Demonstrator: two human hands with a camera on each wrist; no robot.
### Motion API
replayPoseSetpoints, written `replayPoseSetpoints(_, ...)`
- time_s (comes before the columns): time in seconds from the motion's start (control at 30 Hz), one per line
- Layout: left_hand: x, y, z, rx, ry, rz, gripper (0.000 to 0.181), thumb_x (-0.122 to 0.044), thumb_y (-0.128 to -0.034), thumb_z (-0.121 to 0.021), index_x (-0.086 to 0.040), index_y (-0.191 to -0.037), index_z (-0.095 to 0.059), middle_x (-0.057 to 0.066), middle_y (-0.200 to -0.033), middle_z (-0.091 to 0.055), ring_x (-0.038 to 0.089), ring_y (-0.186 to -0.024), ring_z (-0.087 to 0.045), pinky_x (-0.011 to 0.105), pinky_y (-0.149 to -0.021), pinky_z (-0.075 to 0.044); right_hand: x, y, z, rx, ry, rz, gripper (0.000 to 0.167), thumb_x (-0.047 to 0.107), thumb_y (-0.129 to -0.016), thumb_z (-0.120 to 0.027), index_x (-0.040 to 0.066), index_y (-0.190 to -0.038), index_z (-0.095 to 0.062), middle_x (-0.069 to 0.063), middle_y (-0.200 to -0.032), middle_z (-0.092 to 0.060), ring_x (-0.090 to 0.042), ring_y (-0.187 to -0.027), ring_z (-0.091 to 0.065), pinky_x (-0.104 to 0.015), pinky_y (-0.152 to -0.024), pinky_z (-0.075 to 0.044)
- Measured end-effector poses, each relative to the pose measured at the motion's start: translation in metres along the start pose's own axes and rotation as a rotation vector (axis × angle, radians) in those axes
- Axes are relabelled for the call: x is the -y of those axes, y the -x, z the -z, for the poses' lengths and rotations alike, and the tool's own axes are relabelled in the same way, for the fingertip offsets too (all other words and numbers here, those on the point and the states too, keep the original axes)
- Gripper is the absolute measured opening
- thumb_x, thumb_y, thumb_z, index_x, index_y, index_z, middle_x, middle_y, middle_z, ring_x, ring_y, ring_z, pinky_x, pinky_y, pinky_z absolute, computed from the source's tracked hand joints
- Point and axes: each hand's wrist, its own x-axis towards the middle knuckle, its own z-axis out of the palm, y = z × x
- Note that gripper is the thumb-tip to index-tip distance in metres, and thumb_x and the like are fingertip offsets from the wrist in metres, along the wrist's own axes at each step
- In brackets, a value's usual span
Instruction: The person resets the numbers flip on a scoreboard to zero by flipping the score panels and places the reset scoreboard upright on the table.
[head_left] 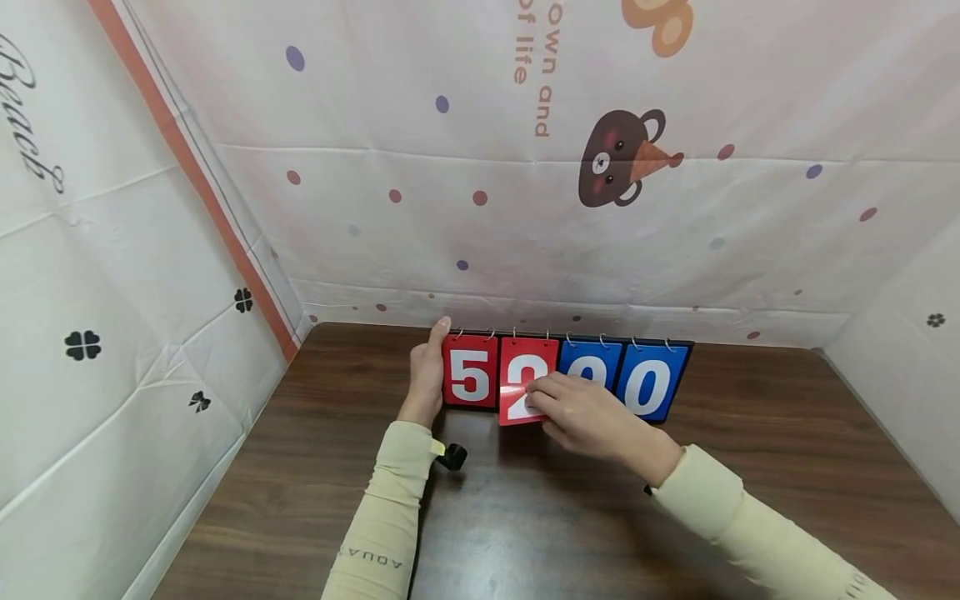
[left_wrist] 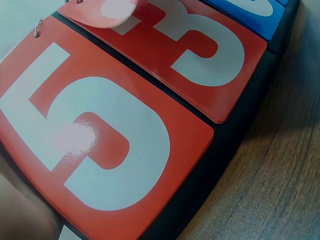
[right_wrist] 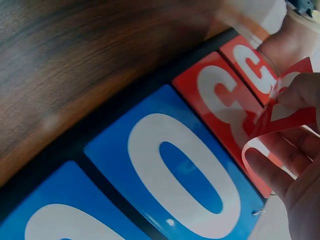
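A flip scoreboard (head_left: 471, 407) with red and blue number cards lies tilted on the table. My left hand (head_left: 427, 371) grips its left edge, thumb up along the side, beside the red 5 card (left_wrist: 95, 130). With my right hand (head_left: 588, 417) I pinch the lower part of the red 2 card (head_left: 517, 375), which is lifted and bent away from the board. Beneath it a red 3 card (left_wrist: 225, 95) shows in the left wrist view. To the right hang two blue 0 cards (head_left: 654, 383); my right hand partly covers the nearer one in the head view.
Metal rings (head_left: 570, 340) run along the board's top edge. The brown wooden table (head_left: 262, 483) extends around it. Behind stands a pale printed cloth (head_left: 525, 242) with dots and a bear, and more cloth (head_left: 112, 375) hangs at the left.
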Motion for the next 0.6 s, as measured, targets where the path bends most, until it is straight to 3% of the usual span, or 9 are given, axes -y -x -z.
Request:
replayPoseSetpoints(0.3, 0.001, -0.002, 0.0, 0.004, 0.0, 0.008, 0.057, -0.061, -0.0981, -0.063, -0.012, -0.071, -0.069, 0.005, -0.077, -0.07, 0.017, -0.077, -0.064, 0.032, -0.071, -0.052, -0.007, -0.005, -0.015, 0.013, 0.041, -0.017, 0.047, 0.016, -0.084, -0.09, 0.007, -0.126, -0.07, -0.012, -0.13, -0.069, -0.03, -0.119, -0.065, -0.046, -0.097, -0.057)
replayPoseSetpoints(0.6, 0.001, -0.001, 0.0, 0.0, -0.008, 0.019, 0.056, -0.061, -0.0986, -0.063, -0.012, -0.074, -0.069, 0.005, -0.08, -0.069, 0.018, -0.08, -0.063, 0.033, -0.074, -0.052, -0.01, -0.005, -0.025, 0.021, 0.096, 0.039, 0.043, 0.016, -0.084, -0.091, 0.009, -0.123, -0.073, -0.012, -0.129, -0.068, -0.029, -0.118, -0.065, -0.045, -0.1, -0.056)
